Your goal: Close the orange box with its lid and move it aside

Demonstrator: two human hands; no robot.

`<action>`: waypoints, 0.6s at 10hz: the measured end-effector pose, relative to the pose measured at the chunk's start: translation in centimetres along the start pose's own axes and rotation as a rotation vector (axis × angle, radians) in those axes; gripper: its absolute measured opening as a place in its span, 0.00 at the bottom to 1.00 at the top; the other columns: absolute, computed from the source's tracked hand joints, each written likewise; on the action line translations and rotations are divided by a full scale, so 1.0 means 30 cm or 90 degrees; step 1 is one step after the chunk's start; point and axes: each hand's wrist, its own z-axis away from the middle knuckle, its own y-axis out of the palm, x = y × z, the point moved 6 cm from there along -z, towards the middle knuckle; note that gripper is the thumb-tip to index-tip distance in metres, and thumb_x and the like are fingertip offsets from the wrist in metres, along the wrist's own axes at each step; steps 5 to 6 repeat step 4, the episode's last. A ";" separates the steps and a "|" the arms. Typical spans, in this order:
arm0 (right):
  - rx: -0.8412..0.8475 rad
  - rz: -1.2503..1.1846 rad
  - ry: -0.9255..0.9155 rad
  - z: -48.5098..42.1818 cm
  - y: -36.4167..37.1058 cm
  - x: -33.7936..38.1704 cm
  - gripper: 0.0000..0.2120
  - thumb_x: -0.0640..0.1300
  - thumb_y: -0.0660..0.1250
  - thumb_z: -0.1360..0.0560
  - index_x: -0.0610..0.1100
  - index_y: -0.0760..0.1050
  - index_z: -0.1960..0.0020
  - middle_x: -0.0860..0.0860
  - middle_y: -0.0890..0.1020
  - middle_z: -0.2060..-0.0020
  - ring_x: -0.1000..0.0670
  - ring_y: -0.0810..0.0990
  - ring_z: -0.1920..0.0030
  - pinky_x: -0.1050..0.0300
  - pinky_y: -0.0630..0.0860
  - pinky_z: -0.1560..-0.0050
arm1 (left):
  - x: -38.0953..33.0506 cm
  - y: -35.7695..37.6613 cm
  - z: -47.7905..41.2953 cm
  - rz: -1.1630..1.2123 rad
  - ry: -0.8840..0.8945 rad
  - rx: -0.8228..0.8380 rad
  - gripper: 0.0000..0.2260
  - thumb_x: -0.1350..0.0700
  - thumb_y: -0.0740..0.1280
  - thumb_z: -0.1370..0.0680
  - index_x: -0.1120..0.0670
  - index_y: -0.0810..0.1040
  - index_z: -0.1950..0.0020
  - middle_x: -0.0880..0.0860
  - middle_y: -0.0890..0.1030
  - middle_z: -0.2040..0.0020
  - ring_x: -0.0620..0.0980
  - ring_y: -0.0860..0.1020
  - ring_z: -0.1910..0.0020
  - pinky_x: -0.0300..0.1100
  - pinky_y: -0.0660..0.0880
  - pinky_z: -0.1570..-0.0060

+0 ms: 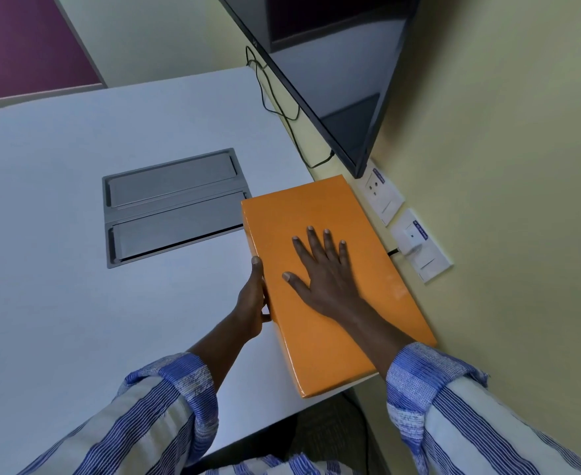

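The orange box [319, 214] lies flat at the right edge of the white table [59, 234], close to the wall, with its lid on so that only the smooth orange top shows. Its near corner juts past the table's front edge. My right hand [319, 269] rests palm down on the lid, fingers spread. My left hand [253, 303] is pressed against the box's left long side, thumb along the upper edge and fingers curled at the side wall.
A grey recessed cable hatch [169, 207] sits in the table left of the box. A dark wall-mounted screen [333, 80] hangs above, with black cables [271, 97] trailing down. Wall sockets [412, 241] are just right of the box.
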 end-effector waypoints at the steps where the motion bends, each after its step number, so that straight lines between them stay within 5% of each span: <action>1: 0.006 0.012 0.000 0.003 0.005 0.001 0.38 0.70 0.47 0.21 0.53 0.46 0.18 0.47 0.44 0.18 0.41 0.39 0.19 0.35 0.39 0.23 | -0.005 -0.006 0.006 -0.021 -0.002 0.003 0.34 0.26 0.49 0.23 0.44 0.64 0.24 0.55 0.72 0.27 0.60 0.72 0.28 0.65 0.70 0.31; 3: 0.017 0.014 0.020 -0.001 -0.004 0.010 0.39 0.70 0.47 0.22 0.51 0.45 0.18 0.47 0.44 0.18 0.40 0.39 0.20 0.33 0.42 0.23 | -0.038 -0.026 0.047 -0.069 0.010 -0.029 0.36 0.28 0.48 0.21 0.47 0.59 0.19 0.57 0.64 0.19 0.62 0.63 0.21 0.66 0.60 0.25; 6: -0.004 -0.007 0.042 0.003 -0.004 0.050 0.40 0.70 0.48 0.22 0.48 0.46 0.18 0.45 0.45 0.18 0.40 0.40 0.19 0.34 0.41 0.23 | -0.063 -0.057 0.089 -0.100 0.055 -0.033 0.30 0.35 0.46 0.16 0.49 0.58 0.18 0.56 0.62 0.19 0.60 0.61 0.20 0.61 0.60 0.25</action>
